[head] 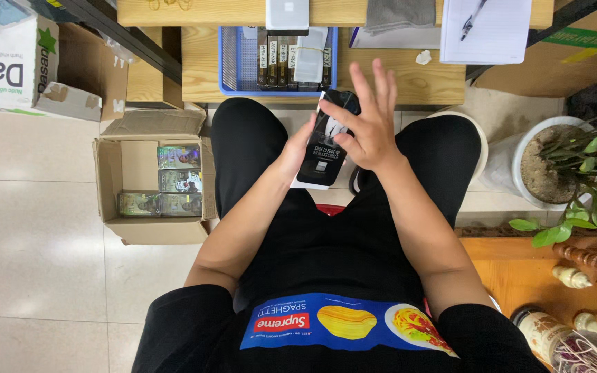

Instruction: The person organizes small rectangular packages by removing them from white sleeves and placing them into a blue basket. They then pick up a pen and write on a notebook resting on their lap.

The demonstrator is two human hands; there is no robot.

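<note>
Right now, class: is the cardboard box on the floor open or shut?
Open. The cardboard box has its flaps folded outward, and the packs stacked inside show from above.

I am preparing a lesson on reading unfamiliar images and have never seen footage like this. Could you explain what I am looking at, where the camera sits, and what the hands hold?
There is no machine here: a seated person wears a camera on the head, so the single picture looks straight down at their lap and hands. The left hand grips a slim black box from the side, while the right hand rests on it with fingers spread. Ahead is a low wooden table carrying a blue basket of similar boxes, and a notepad with a pen. On the floor, to the person's left, stands an open cardboard box; to their right is a potted plant.
</note>
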